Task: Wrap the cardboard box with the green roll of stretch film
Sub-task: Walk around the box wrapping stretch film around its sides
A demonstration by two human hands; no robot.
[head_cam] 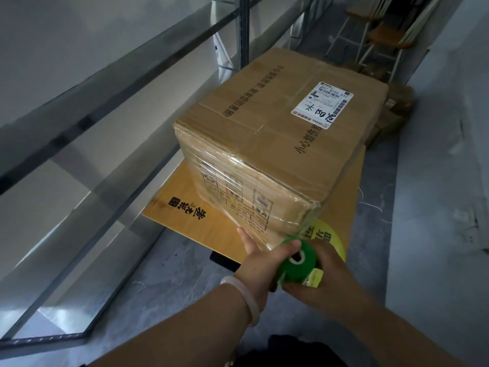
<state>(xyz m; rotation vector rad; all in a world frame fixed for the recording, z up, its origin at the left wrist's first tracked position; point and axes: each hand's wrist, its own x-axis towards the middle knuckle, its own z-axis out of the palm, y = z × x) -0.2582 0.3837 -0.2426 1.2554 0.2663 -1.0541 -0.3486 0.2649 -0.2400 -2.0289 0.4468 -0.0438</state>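
A large cardboard box [267, 133] with a white shipping label stands on a flat orange cardboard sheet [190, 221] on the floor. Clear stretch film covers its near side and near corner. The green roll of stretch film [300, 263] is held just in front of the box's near corner, with film running from it to the box. My left hand [260, 258] grips the roll from the left, thumb over its top end and index finger pointing at the box. My right hand [330, 276] holds the roll from the right and below.
Grey metal shelving [87, 107] runs along the left, close beside the box. Small cardboard boxes [397, 102] lie on the floor behind the box, with chairs [383, 33] farther back. A yellow-green round label [328, 237] shows on the sheet by the roll. Grey floor extends to the right.
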